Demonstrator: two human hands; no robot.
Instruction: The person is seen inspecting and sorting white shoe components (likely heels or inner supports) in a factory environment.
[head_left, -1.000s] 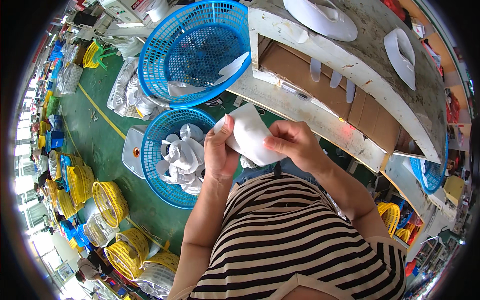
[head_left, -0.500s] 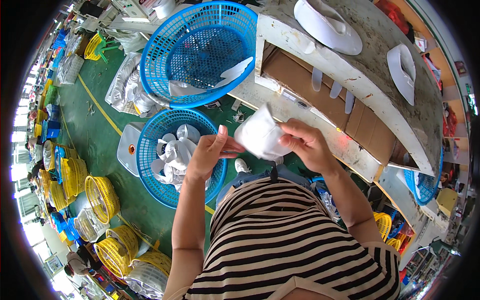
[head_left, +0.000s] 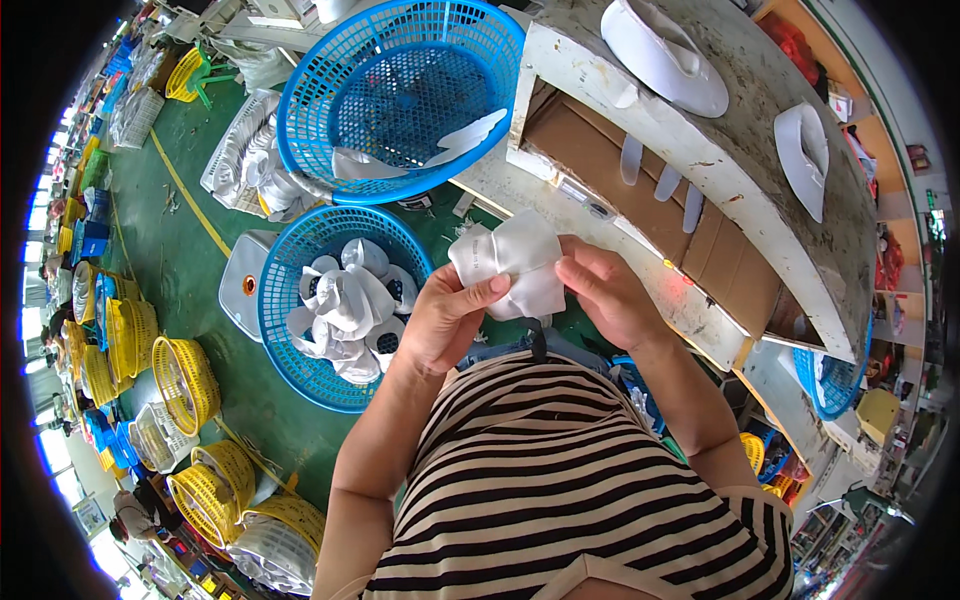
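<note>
A white shoe upper [head_left: 522,250] is stretched between my two hands in front of my body. My left hand [head_left: 448,318] pinches its lower left side, thumb lying on top. At its right edge, my right hand [head_left: 605,290] grips it between thumb and fingers. Just left of my left hand stands a round blue basket [head_left: 277,352] heaped with several white shoe uppers [head_left: 352,303]. Up on the worn bench [head_left: 752,130] at the right lie a larger white upper [head_left: 668,62] and another white upper [head_left: 802,162].
Beyond the heaped basket, a larger blue basket [head_left: 290,130] holds a few flat white pieces. Thin white strips [head_left: 631,160] hang at the bench's cardboard-lined opening [head_left: 590,140]. Yellow baskets [head_left: 185,385] line the green floor [head_left: 185,260] at the left. A white stool [head_left: 240,285] stands behind the blue basket.
My left hand has moved from beside the shoe upper onto it and now pinches it. The upper has turned and spread flatter, shifting slightly left. The view has shifted a little.
</note>
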